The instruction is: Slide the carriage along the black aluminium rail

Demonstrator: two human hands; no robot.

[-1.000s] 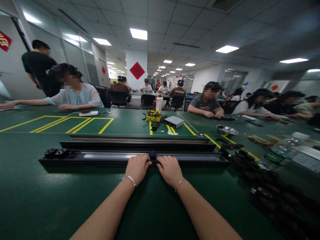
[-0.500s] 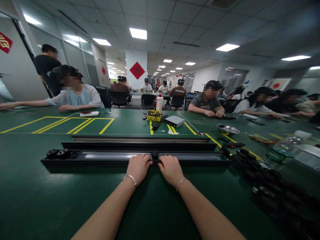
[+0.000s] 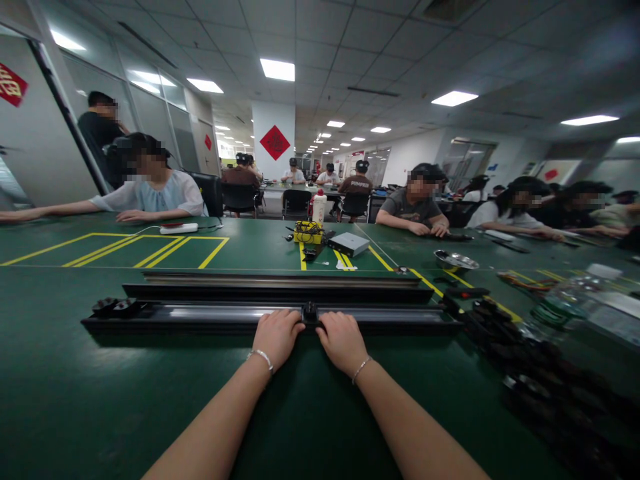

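Observation:
A long black channel-shaped rail (image 3: 200, 325) with a shiny grey inside lies crosswise on the green table before me. Near its middle sits a small black block (image 3: 310, 311). My left hand (image 3: 277, 339) is closed over the rail just left of this block, thumb at the near edge. On the block's other side, my right hand (image 3: 344, 340) grips the rail in the same way. The thumb tips come close to the block; whether they press on it I cannot tell. At the rail's left end are black socket-like pieces (image 3: 114, 306).
Behind lie further black rails (image 3: 280, 291). On the right are a heap of black parts (image 3: 545, 373), a clear bottle (image 3: 565, 307) and a metal bowl (image 3: 456, 260). A yellow box with cables (image 3: 309, 232) and a grey box (image 3: 349, 243) stand farther back. Co-workers sit across the table.
Both hands stay in place on the rail. A standing person at the far left has shifted slightly to the right, and the view has tilted a little.

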